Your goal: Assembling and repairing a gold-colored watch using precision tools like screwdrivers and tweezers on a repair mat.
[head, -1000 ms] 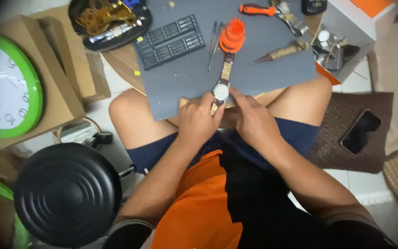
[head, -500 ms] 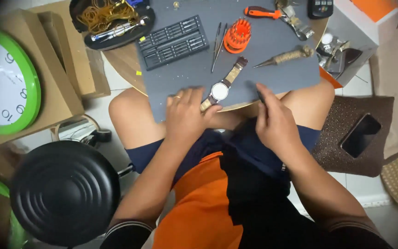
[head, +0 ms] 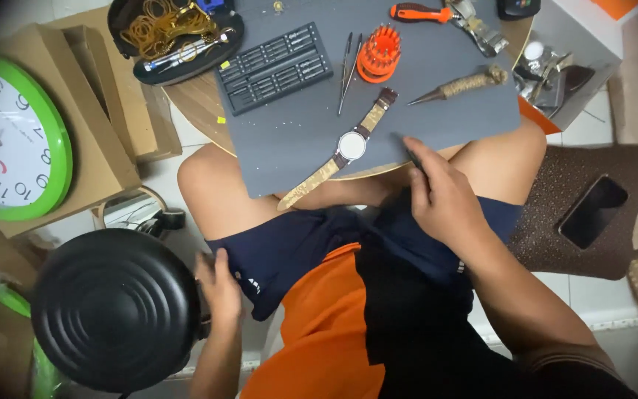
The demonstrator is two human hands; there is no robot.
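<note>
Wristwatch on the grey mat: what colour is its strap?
Tan, cork-like strap on the wristwatch, clearest in the head view.

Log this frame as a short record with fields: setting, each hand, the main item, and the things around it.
Setting: grey work mat on a round wooden table, over the seated person's lap
Left hand: down beside the left thigh, next to a round black ribbed lid; holds nothing visible
Right hand: at the mat's near edge, pinching a thin dark tool
Main item: white-faced wristwatch with tan strap, flat on the mat, touched by neither hand
Nearby: black bit tray, orange round bit holder, tweezers, green-rimmed wall clock
</note>
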